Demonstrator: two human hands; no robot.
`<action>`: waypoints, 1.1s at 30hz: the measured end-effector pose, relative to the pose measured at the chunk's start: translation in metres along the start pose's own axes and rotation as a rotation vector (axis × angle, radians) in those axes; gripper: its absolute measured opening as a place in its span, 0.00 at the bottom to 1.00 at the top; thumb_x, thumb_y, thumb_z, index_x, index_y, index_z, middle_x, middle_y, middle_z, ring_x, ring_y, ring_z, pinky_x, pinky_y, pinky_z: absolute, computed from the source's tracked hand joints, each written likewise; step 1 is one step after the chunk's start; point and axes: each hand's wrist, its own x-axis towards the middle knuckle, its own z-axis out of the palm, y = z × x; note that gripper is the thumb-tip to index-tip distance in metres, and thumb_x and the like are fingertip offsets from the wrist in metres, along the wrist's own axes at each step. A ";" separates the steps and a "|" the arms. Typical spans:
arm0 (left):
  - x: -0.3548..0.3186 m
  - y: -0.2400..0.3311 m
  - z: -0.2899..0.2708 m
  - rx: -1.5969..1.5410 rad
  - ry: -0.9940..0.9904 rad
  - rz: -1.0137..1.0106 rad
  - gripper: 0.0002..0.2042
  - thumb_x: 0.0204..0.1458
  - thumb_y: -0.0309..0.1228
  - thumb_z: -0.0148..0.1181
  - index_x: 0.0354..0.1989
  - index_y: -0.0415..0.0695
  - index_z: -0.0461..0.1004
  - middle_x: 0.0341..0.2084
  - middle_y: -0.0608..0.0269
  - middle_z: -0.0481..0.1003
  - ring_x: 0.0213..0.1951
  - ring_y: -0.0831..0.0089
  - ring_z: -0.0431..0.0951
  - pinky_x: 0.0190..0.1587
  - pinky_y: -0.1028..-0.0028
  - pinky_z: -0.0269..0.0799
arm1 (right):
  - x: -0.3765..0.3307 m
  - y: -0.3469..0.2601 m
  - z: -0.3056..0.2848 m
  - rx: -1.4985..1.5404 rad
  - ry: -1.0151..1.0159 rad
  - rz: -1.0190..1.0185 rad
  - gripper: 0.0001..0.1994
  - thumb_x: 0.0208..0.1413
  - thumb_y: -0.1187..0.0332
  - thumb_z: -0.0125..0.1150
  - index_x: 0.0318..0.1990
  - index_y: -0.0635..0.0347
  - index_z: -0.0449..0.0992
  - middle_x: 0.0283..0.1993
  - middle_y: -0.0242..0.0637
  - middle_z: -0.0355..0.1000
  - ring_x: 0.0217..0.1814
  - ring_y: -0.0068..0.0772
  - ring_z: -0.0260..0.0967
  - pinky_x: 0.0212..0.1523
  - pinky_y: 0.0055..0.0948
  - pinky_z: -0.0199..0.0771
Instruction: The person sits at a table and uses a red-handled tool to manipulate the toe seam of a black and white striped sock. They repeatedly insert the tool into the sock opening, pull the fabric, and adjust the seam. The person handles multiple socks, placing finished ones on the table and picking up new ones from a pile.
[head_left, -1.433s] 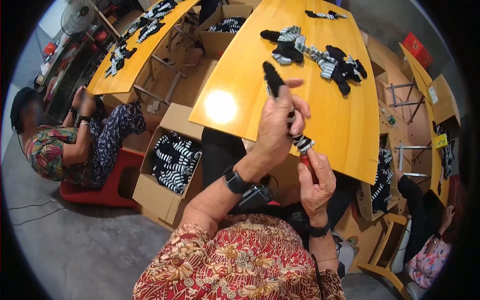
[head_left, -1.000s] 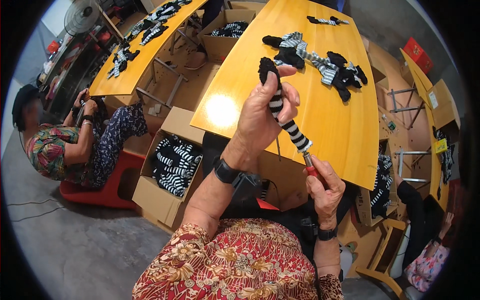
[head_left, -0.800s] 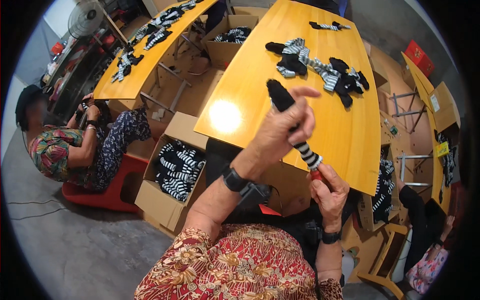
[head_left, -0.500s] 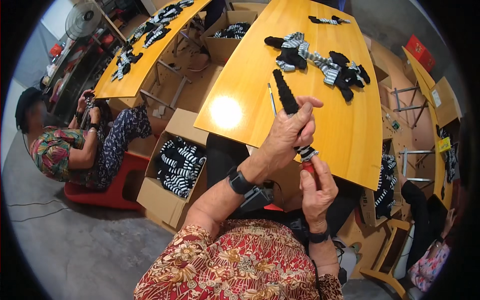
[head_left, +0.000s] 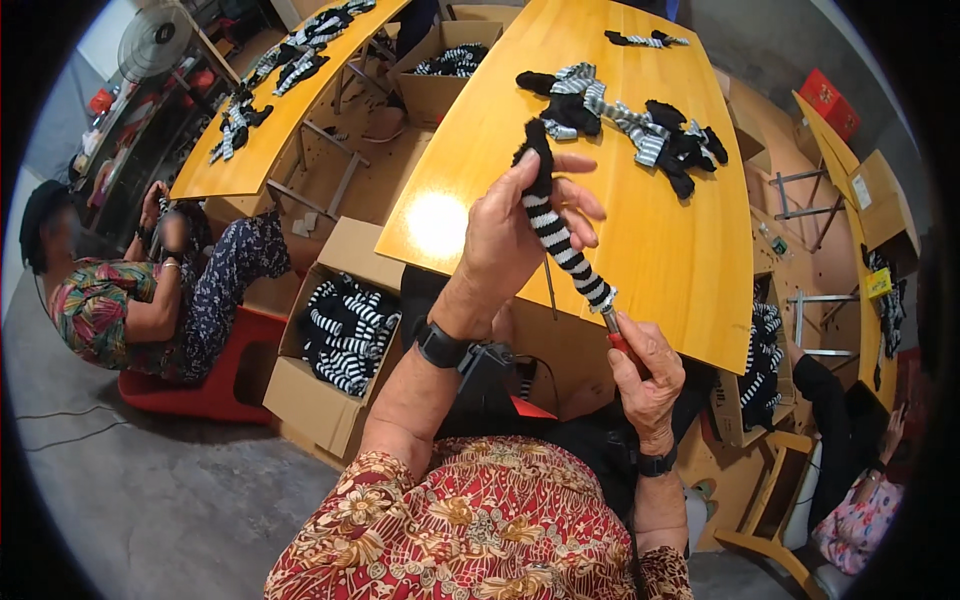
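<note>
My left hand (head_left: 510,220) has its thumb against the fuzzy black end of a knitted tube, its fingers loosely spread behind. Black and white stripes run down the tube (head_left: 560,245) toward my right hand (head_left: 648,375). That hand is closed around the red handle (head_left: 622,345) of a tool with a metal shaft. The shaft enters the tube's lower end; how far it reaches inside is hidden. A thin dark stick (head_left: 551,290) shows below my left hand; whether it is held I cannot tell.
Several grey-striped and black knitted pieces (head_left: 640,130) lie on the yellow table (head_left: 450,180). Cardboard boxes of striped pieces stand at left (head_left: 345,335) and right (head_left: 765,355). A person (head_left: 150,290) sits at the left, and another person's arm (head_left: 835,440) shows at right.
My left hand has shifted left and its fingers have loosened. The striped length of the tube is now exposed, and more metal shaft shows. The right hand still holds the red handle.
</note>
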 end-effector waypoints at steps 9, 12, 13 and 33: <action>-0.007 -0.018 0.015 0.126 -0.118 -0.133 0.22 0.66 0.46 0.41 0.55 0.38 0.66 0.17 0.62 0.72 0.12 0.85 0.58 0.20 0.83 0.57 | -0.001 0.010 0.006 0.269 0.013 0.158 0.15 0.48 0.82 0.60 0.46 0.68 0.76 0.36 0.37 0.73 0.36 0.27 0.70 0.38 0.22 0.69; -0.011 -0.024 0.021 0.133 -0.134 -0.168 0.21 0.65 0.44 0.45 0.55 0.39 0.66 0.15 0.65 0.70 0.12 0.86 0.57 0.18 0.86 0.54 | -0.005 0.005 0.011 0.291 0.059 0.205 0.15 0.49 0.81 0.61 0.46 0.68 0.75 0.36 0.37 0.72 0.35 0.25 0.69 0.37 0.22 0.69; -0.011 -0.028 0.020 0.135 -0.110 -0.162 0.22 0.65 0.45 0.45 0.56 0.38 0.65 0.14 0.67 0.69 0.12 0.87 0.57 0.19 0.86 0.55 | -0.007 0.002 0.017 0.291 0.097 0.229 0.15 0.49 0.81 0.61 0.46 0.68 0.75 0.36 0.37 0.72 0.35 0.25 0.69 0.37 0.22 0.68; 0.003 -0.021 -0.043 0.133 0.335 0.070 0.11 0.60 0.35 0.54 0.44 0.40 0.69 0.38 0.58 0.76 0.41 0.71 0.78 0.41 0.73 0.75 | -0.027 0.004 0.005 0.286 0.010 0.370 0.18 0.53 0.79 0.56 0.54 0.67 0.72 0.38 0.39 0.74 0.27 0.20 0.67 0.28 0.18 0.68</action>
